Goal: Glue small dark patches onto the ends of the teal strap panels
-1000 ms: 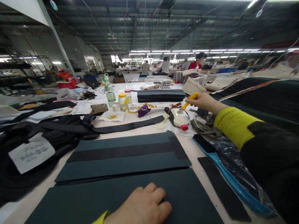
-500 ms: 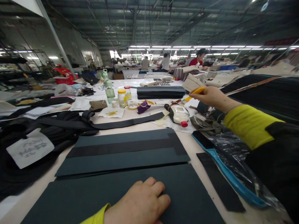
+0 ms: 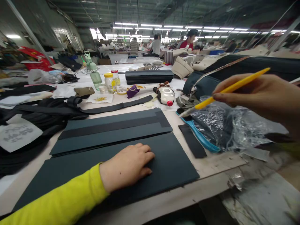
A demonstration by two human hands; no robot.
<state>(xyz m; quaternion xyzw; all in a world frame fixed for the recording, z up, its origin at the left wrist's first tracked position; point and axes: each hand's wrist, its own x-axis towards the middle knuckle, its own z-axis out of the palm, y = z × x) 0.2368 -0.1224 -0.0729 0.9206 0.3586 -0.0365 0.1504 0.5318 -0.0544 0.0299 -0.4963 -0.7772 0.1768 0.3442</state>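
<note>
In the head view my right hand [image 3: 260,98] pinches a yellow-handled brush [image 3: 206,101] between thumb and fingers. Its pale tip points down and left, over the end of a blue-edged strip [image 3: 201,137]. Fingers loosely bent, my left hand [image 3: 128,164] rests palm-down on a dark teal panel [image 3: 174,156] at the table's near side. Just beyond that panel lies a stack of similar panels [image 3: 77,142], with a black strip [image 3: 112,125] across the top one. A cut plastic jug [image 3: 166,93] with a red cap lies on its side farther back.
Black webbing [image 3: 117,107] lies across the table, with a heap of it at left. Jars [image 3: 110,83], a green bottle [image 3: 95,79] and a stack of dark pieces [image 3: 150,77] stand behind. Clear plastic wrap [image 3: 246,128] covers the right side. People work far off.
My right hand has come back from beside the jug toward me and right, bringing the brush. My left hand stays on the near panel. The view has shifted.
</note>
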